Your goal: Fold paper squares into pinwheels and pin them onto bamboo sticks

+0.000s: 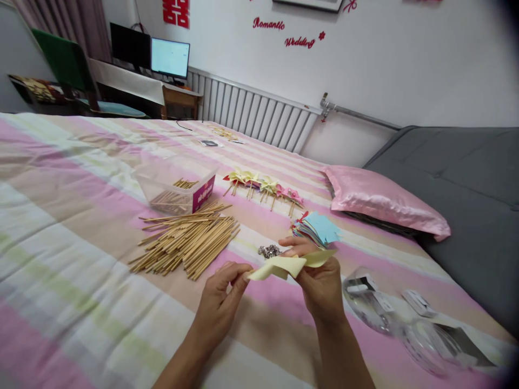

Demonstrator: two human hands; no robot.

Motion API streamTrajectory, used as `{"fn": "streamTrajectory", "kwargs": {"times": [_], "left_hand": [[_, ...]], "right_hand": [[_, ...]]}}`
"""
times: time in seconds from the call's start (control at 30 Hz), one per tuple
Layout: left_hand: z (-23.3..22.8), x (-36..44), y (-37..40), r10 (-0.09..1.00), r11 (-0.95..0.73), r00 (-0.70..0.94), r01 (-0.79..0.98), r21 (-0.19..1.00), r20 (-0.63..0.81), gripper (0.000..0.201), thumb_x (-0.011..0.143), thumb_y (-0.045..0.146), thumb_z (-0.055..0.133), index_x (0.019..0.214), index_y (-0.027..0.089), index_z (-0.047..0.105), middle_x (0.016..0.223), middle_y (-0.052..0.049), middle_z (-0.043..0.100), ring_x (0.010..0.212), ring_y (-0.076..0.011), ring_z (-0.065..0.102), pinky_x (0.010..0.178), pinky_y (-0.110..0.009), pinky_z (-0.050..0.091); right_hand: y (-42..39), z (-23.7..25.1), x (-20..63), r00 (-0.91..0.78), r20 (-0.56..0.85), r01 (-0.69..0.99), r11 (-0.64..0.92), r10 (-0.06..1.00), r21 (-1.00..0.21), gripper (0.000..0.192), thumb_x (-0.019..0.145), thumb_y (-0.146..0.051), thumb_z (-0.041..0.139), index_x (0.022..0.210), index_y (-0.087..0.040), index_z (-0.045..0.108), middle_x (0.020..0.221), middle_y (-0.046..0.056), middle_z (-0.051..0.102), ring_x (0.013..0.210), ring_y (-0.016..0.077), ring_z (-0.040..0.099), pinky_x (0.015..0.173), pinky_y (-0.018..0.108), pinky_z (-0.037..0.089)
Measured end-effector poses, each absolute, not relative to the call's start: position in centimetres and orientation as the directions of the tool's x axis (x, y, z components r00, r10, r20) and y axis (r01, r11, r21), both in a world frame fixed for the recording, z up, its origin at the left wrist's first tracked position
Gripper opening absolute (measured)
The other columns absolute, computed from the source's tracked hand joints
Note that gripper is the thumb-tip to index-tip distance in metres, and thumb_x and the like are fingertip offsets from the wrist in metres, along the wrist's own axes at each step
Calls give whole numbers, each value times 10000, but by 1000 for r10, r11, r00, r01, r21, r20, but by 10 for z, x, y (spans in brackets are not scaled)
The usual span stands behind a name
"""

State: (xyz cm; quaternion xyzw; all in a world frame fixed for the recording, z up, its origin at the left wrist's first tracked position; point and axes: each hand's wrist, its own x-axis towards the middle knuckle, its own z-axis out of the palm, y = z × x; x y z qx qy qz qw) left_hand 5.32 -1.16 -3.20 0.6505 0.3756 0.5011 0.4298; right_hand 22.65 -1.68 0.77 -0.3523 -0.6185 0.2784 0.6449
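One yellow paper point(279, 266), two monitors point(170, 56), one chair point(62, 60)

On the bed point(101, 335), the sticks point(190, 240) lie left of the paper point(279, 266), which spans from left hand point(224, 289) to right hand point(324, 283). The tub point(204, 193) stands just behind the sticks, more of them in it. Behind the paper are the bits point(267, 251), the sheets point(324, 228), then the pinwheels point(268, 185). The pillow point(381, 200) lies between pinwheels and headboard point(466, 178). Beyond the bed, 2 monitors point(170, 56) stand on the desk point(125, 82).
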Motion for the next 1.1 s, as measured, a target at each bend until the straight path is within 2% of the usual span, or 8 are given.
{"fn": "streamTrajectory", "kwargs": {"times": [0.2, 0.47, 0.67, 0.87, 1.0, 1.1], "left_hand": [[-31, 59, -15, 935, -306, 205, 64, 950, 288, 249, 867, 367, 506, 847, 175, 664, 702, -14, 573, 657, -149, 498, 622, -244, 388], [-36, 64, -17, 954, -240, 194, 39, 970, 228, 264, 863, 379, 508, 808, 170, 660, 763, -27, 621, 693, -156, 545, 630, -241, 409], [-45, 69, -16, 937, -284, 245, 115, 952, 250, 283, 902, 339, 436, 967, 183, 663, 848, -50, 638, 778, -170, 567, 707, -264, 417], [-52, 71, -16, 944, -195, 311, 253, 948, 111, 302, 898, 326, 409, 955, 164, 657, 804, -57, 661, 731, -184, 593, 668, -276, 416], [-50, 72, -17, 930, -172, 364, 296, 940, 56, 288, 891, 309, 403, 907, 167, 652, 747, -39, 662, 691, -180, 600, 642, -270, 409], [-47, 72, -18, 918, -162, 394, 281, 946, 40, 284, 889, 311, 396, 883, 165, 640, 723, -34, 652, 678, -174, 598, 638, -263, 412]], "right_hand": [[-17, 8, 228, 131, 612, 114, 601, 780, -791, 71, 759, -214, 696, 815, -253, 714, 884, 52, 640, 977, 212, 570, 790, 322, 488], [-15, 4, 230, 173, 532, 109, 521, 829, -847, 70, 741, -255, 712, 791, -206, 713, 961, 74, 644, 955, 216, 584, 797, 324, 476], [-13, 6, 233, 258, 377, -38, 399, 890, -916, 132, 695, -271, 751, 796, -196, 710, 980, 66, 670, 872, 198, 604, 690, 288, 491], [-11, 9, 241, 331, 216, -166, 281, 919, -945, 251, 623, -295, 801, 840, -200, 717, 843, 45, 712, 804, 213, 640, 691, 329, 514], [-10, 10, 243, 333, 132, -179, 200, 934, -963, 288, 612, -340, 806, 842, -189, 721, 838, 50, 728, 830, 224, 654, 761, 349, 507], [-10, 13, 243, 336, 115, -157, 176, 935, -972, 303, 654, -412, 767, 847, -182, 725, 830, 56, 730, 799, 213, 660, 751, 337, 505]]}}
